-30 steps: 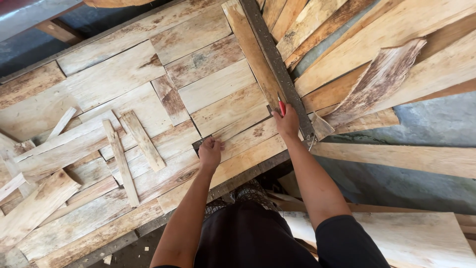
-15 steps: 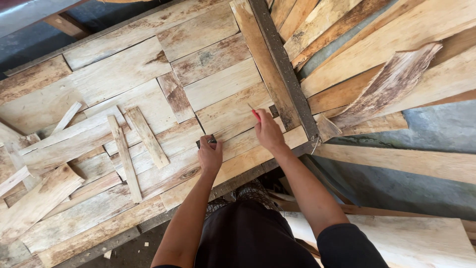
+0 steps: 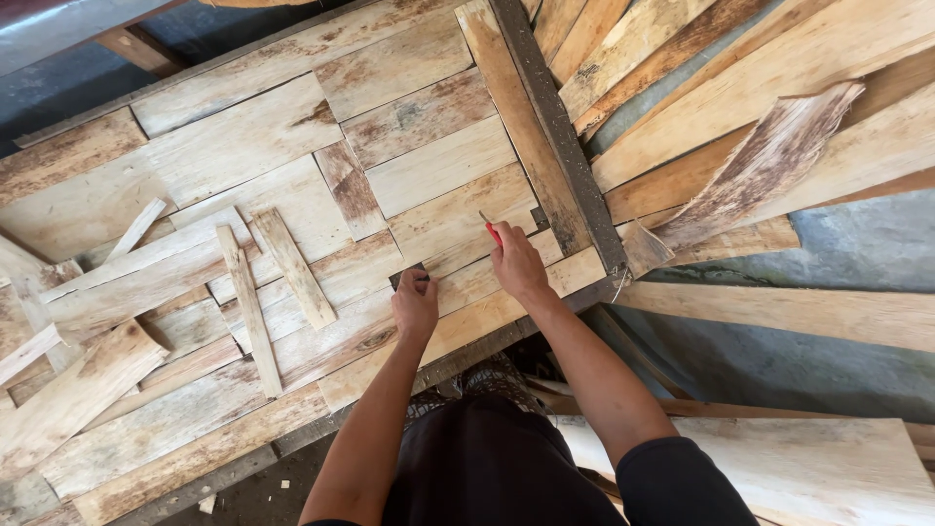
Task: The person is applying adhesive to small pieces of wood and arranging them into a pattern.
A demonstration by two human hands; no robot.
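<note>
Left hand (image 3: pixel 415 304) presses a small dark block (image 3: pixel 407 276) flat on the pale planks (image 3: pixel 438 166), fingers closed over it; right hand (image 3: pixel 516 265) pinches a red pencil (image 3: pixel 491 230), tip on the wood beside the dark rail (image 3: pixel 555 127); pencil judged light, stiff, held low near the point; block judged rigid, best steadied from above.

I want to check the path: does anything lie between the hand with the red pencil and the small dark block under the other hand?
Nothing visible does: only bare pale wooden planks lie between right hand holding thin red pencil and left hand on small dark block.

Red pencil (image 3: pixel 491 231), pale blotched boards (image 3: pixel 438 166)
</note>
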